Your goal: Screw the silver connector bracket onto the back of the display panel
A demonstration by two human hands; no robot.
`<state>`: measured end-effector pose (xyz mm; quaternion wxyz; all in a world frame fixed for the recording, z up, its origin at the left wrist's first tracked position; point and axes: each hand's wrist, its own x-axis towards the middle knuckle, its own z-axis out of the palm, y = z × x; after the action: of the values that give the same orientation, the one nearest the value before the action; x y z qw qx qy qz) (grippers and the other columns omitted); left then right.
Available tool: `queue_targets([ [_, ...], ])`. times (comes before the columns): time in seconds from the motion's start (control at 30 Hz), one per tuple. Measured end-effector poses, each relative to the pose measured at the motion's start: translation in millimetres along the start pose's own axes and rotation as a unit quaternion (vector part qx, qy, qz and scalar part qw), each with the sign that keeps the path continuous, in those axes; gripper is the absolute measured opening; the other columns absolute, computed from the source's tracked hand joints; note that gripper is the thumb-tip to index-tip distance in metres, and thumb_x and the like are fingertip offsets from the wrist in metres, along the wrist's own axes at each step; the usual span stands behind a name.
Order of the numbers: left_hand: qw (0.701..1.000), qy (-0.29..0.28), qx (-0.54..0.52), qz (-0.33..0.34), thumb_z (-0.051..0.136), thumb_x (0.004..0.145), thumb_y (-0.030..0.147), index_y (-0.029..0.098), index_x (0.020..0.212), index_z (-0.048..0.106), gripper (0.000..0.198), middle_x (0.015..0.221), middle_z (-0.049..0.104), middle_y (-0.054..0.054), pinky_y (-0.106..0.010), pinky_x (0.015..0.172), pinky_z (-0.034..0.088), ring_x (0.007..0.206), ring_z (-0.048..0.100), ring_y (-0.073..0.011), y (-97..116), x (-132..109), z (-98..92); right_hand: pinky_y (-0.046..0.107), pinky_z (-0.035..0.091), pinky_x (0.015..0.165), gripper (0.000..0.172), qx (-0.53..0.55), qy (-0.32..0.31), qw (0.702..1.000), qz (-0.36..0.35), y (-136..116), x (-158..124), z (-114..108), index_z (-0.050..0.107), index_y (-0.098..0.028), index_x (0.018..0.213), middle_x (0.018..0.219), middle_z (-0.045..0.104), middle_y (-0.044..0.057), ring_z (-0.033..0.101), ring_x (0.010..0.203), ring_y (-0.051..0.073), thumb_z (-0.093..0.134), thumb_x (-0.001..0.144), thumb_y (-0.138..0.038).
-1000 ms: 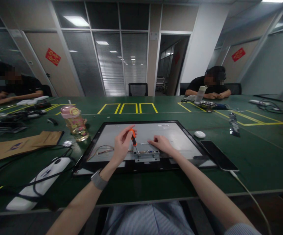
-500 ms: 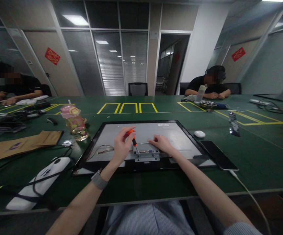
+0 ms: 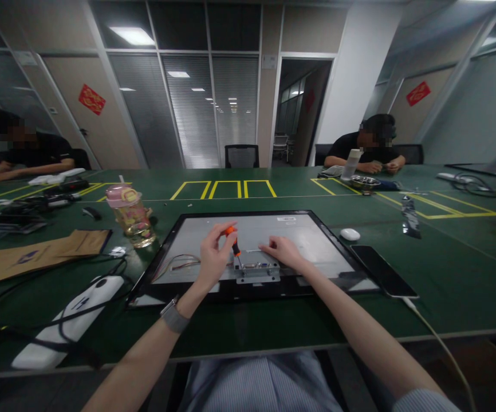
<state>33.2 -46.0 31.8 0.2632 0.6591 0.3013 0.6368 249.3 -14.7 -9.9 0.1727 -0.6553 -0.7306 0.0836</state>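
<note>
The left hand is pinching an orange and black screwdriver between thumb and fingers, and the tool stands a little tilted, with its tip at the left part of a metal box with connector ports. The right hand has its fingers curled and lies by the far right edge of this box; I cannot tell if it pinches something. The box is on the near part of a grey display panel with black frame, which lies flat on the green tabletop. Thin wires run on the panel, to the left of the left hand. Just beside the right side of the panel there is a black phone, and near it a white case. A pink-lidded bottle stands upright beyond the panel's left side.
</note>
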Motion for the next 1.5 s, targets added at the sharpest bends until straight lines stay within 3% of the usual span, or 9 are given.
queue_targets([
  [0.1,0.998,0.025,0.048,0.026,0.064,0.08,0.028,0.02,0.095,0.069,0.018,0.085,0.056,-0.002,-0.027,0.078,0.046,0.078,0.055,-0.0134,-3.2,1.3,-1.5,0.024,0.027,0.052,0.038,0.001,0.001,1.0,0.004,-1.1,-0.6,-0.5,0.06,-0.019,0.07,0.069,0.066,0.004,0.057,0.064,0.016,0.053,0.086,-0.053],
  [0.33,0.999,-0.034,-0.036,-0.018,0.041,0.093,0.028,0.022,0.124,0.056,0.035,0.114,0.06,-0.008,-0.032,0.08,0.051,0.089,0.062,-0.0161,-0.3,-2.3,-1.0,0.024,0.028,0.052,0.039,0.003,0.001,1.0,0.0,0.8,0.3,0.7,0.059,-0.019,0.071,0.071,0.067,0.004,0.059,0.067,0.016,0.052,0.086,-0.055],
  [0.43,0.999,-0.014,-0.024,-0.018,0.047,0.092,0.029,0.021,0.126,0.053,0.036,0.109,0.061,-0.008,-0.03,0.078,0.052,0.086,0.062,-0.015,-2.7,-4.6,1.5,0.024,0.028,0.053,0.039,-0.004,0.0,1.0,-0.001,0.8,1.1,1.3,0.06,-0.019,0.072,0.072,0.068,0.005,0.06,0.068,0.017,0.052,0.086,-0.055],
  [0.6,0.996,0.034,0.073,0.044,0.064,0.082,0.026,0.022,0.107,0.066,0.026,0.092,0.055,-0.003,-0.026,0.079,0.048,0.083,0.056,-0.0128,-7.1,-5.1,1.5,0.024,0.029,0.053,0.038,-0.013,0.002,1.0,0.0,0.5,0.9,1.5,0.061,-0.019,0.073,0.073,0.068,0.005,0.06,0.068,0.017,0.053,0.086,-0.054],
  [0.77,0.999,-0.035,-0.01,0.004,0.041,0.094,0.027,0.024,0.128,0.052,0.036,0.114,0.057,-0.008,-0.029,0.077,0.051,0.089,0.06,-0.0154,-3.3,-7.0,1.3,0.024,0.029,0.053,0.039,-0.001,0.0,1.0,0.001,1.0,0.8,1.7,0.061,-0.019,0.073,0.073,0.068,0.004,0.06,0.068,0.017,0.052,0.086,-0.055],
  [0.83,0.999,-0.033,-0.014,-0.003,0.041,0.094,0.027,0.023,0.131,0.049,0.038,0.114,0.058,-0.008,-0.03,0.077,0.052,0.089,0.061,-0.0157,-3.3,-7.8,2.0,0.024,0.03,0.053,0.04,0.0,0.001,1.0,-0.002,1.4,1.4,2.2,0.06,-0.019,0.073,0.072,0.068,0.004,0.061,0.068,0.017,0.052,0.086,-0.056],
  [1.07,0.989,0.025,0.13,0.069,0.06,0.084,0.026,0.022,0.113,0.063,0.029,0.1,0.055,-0.005,-0.032,0.085,0.048,0.087,0.055,-0.0152,-4.0,-6.0,1.0,0.025,0.031,0.055,0.04,-0.006,0.002,1.0,-0.009,0.8,1.3,1.6,0.06,-0.019,0.072,0.073,0.068,0.004,0.062,0.07,0.018,0.052,0.086,-0.055],
  [1.23,0.999,-0.033,0.025,0.017,0.041,0.093,0.027,0.024,0.132,0.048,0.04,0.119,0.055,-0.009,-0.03,0.077,0.053,0.093,0.06,-0.0165,-0.5,-6.8,1.6,0.025,0.031,0.055,0.039,-0.008,-0.004,1.0,0.0,-1.4,-0.3,-1.4,0.06,-0.019,0.074,0.075,0.069,0.005,0.063,0.072,0.019,0.052,0.086,-0.055],
  [1.5,0.988,0.005,0.13,0.079,0.06,0.083,0.024,0.022,0.118,0.061,0.035,0.097,0.058,-0.005,-0.035,0.087,0.047,0.089,0.057,-0.0162,-1.3,-4.3,1.2,0.025,0.03,0.054,0.041,-0.014,0.003,1.0,-0.004,0.0,0.3,0.9,0.061,-0.019,0.073,0.074,0.069,0.005,0.062,0.07,0.018,0.051,0.086,-0.056],
])
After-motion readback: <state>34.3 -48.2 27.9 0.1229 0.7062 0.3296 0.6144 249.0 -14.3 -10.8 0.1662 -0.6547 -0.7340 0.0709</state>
